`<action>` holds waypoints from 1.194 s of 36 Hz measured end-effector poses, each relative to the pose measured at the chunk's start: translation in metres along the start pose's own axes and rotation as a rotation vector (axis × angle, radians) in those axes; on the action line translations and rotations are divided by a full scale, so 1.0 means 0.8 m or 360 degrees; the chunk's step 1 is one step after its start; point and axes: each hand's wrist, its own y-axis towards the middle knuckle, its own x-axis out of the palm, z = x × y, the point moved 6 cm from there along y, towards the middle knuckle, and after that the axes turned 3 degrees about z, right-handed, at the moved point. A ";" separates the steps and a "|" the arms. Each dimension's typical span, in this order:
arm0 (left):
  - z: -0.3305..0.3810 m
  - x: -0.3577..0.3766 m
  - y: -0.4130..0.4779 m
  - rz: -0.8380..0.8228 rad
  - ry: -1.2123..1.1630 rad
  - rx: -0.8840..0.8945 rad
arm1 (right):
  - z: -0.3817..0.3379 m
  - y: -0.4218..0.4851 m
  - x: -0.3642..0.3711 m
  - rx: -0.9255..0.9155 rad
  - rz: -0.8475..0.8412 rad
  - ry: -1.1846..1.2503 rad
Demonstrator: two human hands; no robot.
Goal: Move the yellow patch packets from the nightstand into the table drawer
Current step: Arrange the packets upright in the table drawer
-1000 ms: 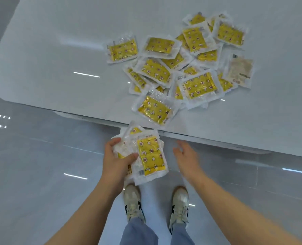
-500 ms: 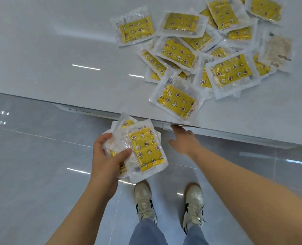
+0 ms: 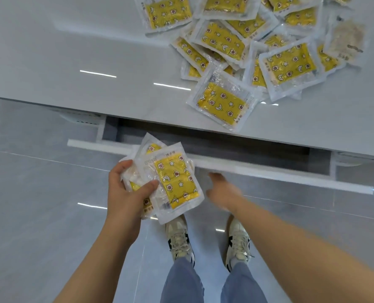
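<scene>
Packets (image 3: pixel 177 182) — clear plastic, yellow star-and-moon print — fanned in left grip (image 3: pixel 124 193).

Head-worn camera looks steeply down (wide-angle) over the near table (image 3: pixel 50 62) edge.

At least a dozen yellow patch packets (image 3: pixel 223 101) lie heaped on the table (image 3: pixel 72 51), too overlapped to count exactly. One pale packet (image 3: pixel 345 38). At least three more in the left hand (image 3: pixel 124 193)'s bundle (image 3: pixel 175 182). One drawer (image 3: pixel 258 170), two sneakers (image 3: pixel 178 239).
</scene>
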 end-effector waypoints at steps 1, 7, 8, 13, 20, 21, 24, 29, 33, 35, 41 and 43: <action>0.000 -0.003 -0.005 -0.0001 0.0039 0.0007 | 0.002 -0.011 0.011 -0.0033 -0.0062 0.0040; -0.006 -0.013 -0.030 -0.0007 0.0224 0.0011 | 0.012 -0.094 0.032 -0.0021 -0.0416 0.0469; -0.007 -0.011 -0.035 -0.0014 0.0237 0.0002 | 0.018 -0.106 0.025 0.0038 -0.0368 0.0643; -0.011 0.024 -0.058 -0.0174 0.0311 -0.0010 | 0.049 -0.154 -0.039 0.0234 0.0036 0.1587; -0.027 0.127 -0.075 -0.0513 0.0396 0.0057 | 0.068 -0.140 -0.099 0.0008 0.0132 0.1714; -0.032 0.142 -0.075 -0.0537 0.0378 0.0052 | 0.072 -0.134 -0.100 0.0012 0.0107 0.1701; -0.050 0.180 -0.074 -0.0568 0.0285 0.0017 | 0.099 -0.117 -0.108 0.0066 0.0177 0.1731; -0.079 0.231 -0.068 -0.0590 0.0323 0.0018 | 0.143 -0.092 -0.115 0.0099 0.0199 0.1695; -0.100 0.259 -0.061 -0.0574 0.0321 -0.0014 | 0.175 -0.072 -0.119 0.0150 0.0147 0.1748; -0.107 0.269 -0.057 -0.0560 0.0314 -0.0039 | 0.188 -0.064 -0.124 0.0160 0.0141 0.1754; -0.117 0.282 -0.039 -0.0459 0.0255 -0.0075 | 0.224 -0.043 -0.135 0.0199 0.0218 0.1907; -0.120 0.281 -0.031 -0.0374 0.0177 -0.0133 | 0.234 -0.035 -0.135 0.0222 0.0204 0.1960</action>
